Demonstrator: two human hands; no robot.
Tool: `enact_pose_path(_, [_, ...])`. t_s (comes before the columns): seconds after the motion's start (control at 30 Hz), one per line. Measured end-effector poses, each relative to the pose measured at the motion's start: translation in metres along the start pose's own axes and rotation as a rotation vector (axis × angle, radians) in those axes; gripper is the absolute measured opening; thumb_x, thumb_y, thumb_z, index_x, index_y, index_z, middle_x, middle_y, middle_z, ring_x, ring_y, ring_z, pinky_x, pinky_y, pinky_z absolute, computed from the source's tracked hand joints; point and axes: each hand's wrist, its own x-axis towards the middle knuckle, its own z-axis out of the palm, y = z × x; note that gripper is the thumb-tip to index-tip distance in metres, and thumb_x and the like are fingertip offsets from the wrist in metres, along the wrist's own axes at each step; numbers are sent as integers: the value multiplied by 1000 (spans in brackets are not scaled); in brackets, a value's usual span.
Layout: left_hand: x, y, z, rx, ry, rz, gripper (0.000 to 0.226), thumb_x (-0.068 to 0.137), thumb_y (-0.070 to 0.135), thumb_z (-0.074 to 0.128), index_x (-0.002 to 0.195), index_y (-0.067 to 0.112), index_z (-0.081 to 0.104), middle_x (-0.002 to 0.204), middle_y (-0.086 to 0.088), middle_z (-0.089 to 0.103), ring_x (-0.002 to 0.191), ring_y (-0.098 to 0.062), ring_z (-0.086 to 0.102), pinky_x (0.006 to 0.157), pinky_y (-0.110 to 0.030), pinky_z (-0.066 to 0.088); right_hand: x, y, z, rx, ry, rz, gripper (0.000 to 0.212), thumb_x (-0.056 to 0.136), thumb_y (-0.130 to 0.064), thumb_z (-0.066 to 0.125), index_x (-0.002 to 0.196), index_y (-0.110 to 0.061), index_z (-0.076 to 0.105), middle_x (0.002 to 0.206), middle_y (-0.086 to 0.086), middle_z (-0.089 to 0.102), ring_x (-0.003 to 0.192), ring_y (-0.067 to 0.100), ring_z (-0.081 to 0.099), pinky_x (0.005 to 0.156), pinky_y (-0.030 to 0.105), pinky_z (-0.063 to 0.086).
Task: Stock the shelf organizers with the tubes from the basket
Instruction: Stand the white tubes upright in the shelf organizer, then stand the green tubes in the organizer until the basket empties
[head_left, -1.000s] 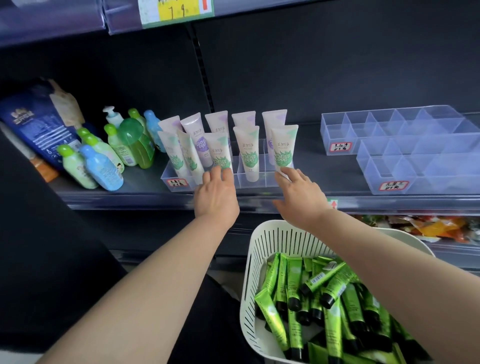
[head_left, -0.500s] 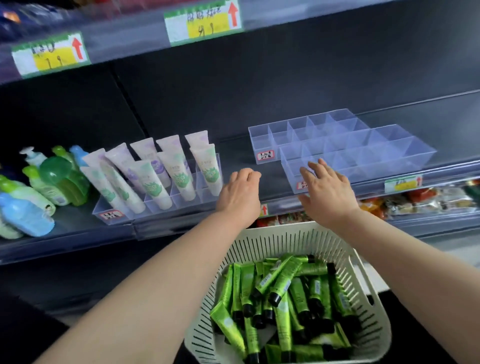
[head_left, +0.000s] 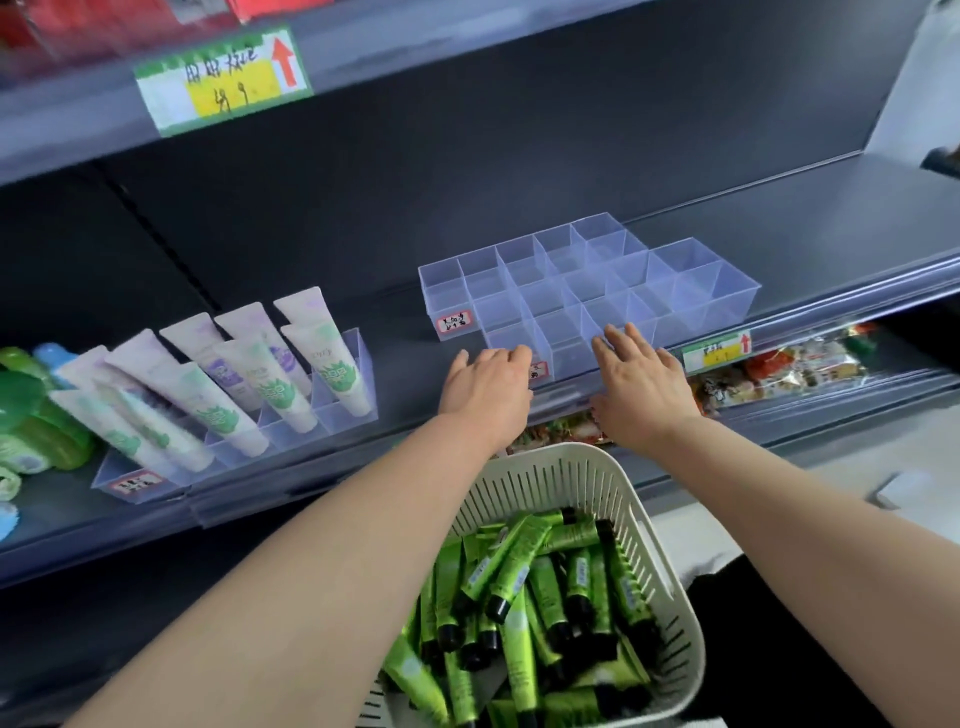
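Two clear divided organizers (head_left: 696, 291) stand empty on the dark shelf, one behind the other. My left hand (head_left: 485, 392) reaches the front organizer's left corner with fingers curled loosely, holding nothing. My right hand (head_left: 641, 384) lies with straight fingers against the front wall of the same organizer. Below my arms a white slotted basket (head_left: 660, 561) holds several green tubes with black caps (head_left: 519, 597). A third clear organizer (head_left: 332, 410) to the left holds several white tubes (head_left: 270, 382).
Green and blue bottles (head_left: 31, 415) crowd the shelf's far left. Packaged snacks (head_left: 779, 371) fill the lower shelf at right. A price label (head_left: 223, 80) hangs on the upper shelf edge. Bare shelf lies between the filled and empty organizers.
Both hands left the organizer of white tubes and moved right to the empty front organizer. The view swung right with them.
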Motion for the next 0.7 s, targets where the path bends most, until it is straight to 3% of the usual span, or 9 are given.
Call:
enact_pose_path(0.2, [-19, -36, -6, 54, -12, -118, 24, 100, 31, 43, 119, 16, 45, 120, -7, 62, 118, -28, 52, 113, -49, 24, 0, -39, 8, 44, 23, -109, 69, 91, -22, 50, 151, -18, 16, 158, -1, 14, 147, 20, 5, 117, 45, 14])
enact_pose_path(0.43, [-50, -88, -2, 138, -38, -121, 32, 99, 29, 45, 130, 22, 41, 116, -6, 62, 113, -28, 55, 115, -51, 20, 6, -71, 9, 5, 29, -150, 68, 94, -27, 47, 152, -18, 12, 159, 0, 9, 147, 21, 0, 118, 48, 10])
enact_pose_path(0.57, [-60, -105, 2, 156, -4, -146, 26, 99, 28, 46, 124, 21, 47, 109, -2, 64, 108, -25, 58, 117, -51, 16, 8, -79, 10, -10, -2, -155, 65, 95, -28, 47, 151, -18, 15, 159, -1, 12, 147, 21, 2, 116, 48, 10])
enact_pose_path(0.7, [-61, -103, 3, 106, 8, -119, 33, 97, 25, 50, 129, 18, 46, 121, -4, 60, 115, -24, 55, 118, -47, 18, 6, -87, 13, -6, 1, -185, 63, 95, -27, 46, 151, -19, 17, 158, 0, 13, 147, 22, 3, 116, 48, 13])
